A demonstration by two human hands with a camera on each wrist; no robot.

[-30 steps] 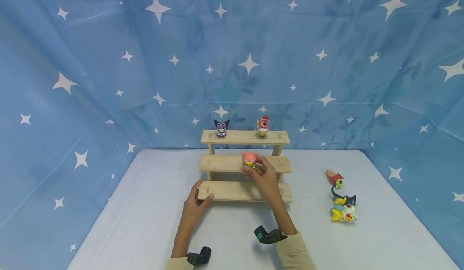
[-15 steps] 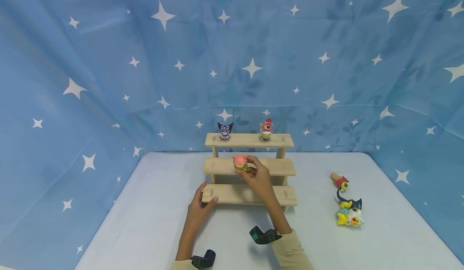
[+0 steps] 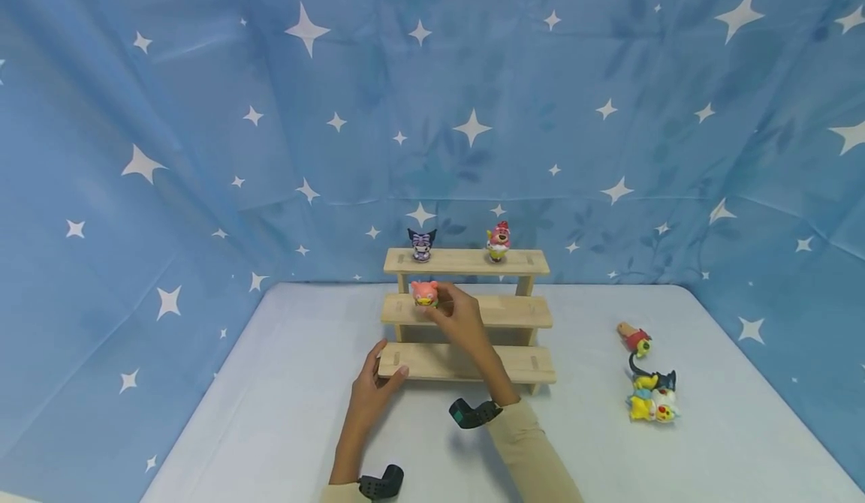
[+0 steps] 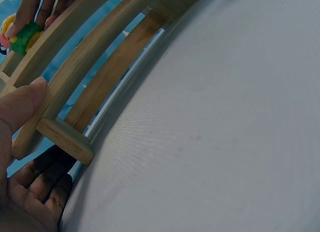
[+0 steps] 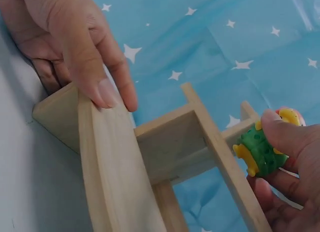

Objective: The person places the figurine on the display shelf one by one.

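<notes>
A three-step wooden display shelf (image 3: 466, 362) stands on the table. My left hand (image 3: 369, 394) grips the left end of its lowest step, thumb at the front edge and fingers curled round the side. Between thumb and fingers, my right hand (image 3: 465, 321) pinches a small figurine (image 3: 424, 293) with a pink head and yellow mouth. Its green, spotted body (image 5: 260, 147) shows in the right wrist view. The figurine is at the left part of the middle step; whether it touches the board I cannot tell. On the top step stand a black-and-purple figurine (image 3: 422, 245) and a pink figurine (image 3: 498, 242).
To the right on the white table (image 3: 595, 443) lie several loose figurines: a brown-and-red one (image 3: 634, 337), a black one (image 3: 665, 380) and yellow and white ones (image 3: 652, 405) close together. A blue star-patterned curtain (image 3: 378, 75) hangs behind and beside the table.
My right hand has carried the pink-headed figurine leftward along the middle step. The left hand keeps its grip on the shelf. The head view has shifted slightly.
</notes>
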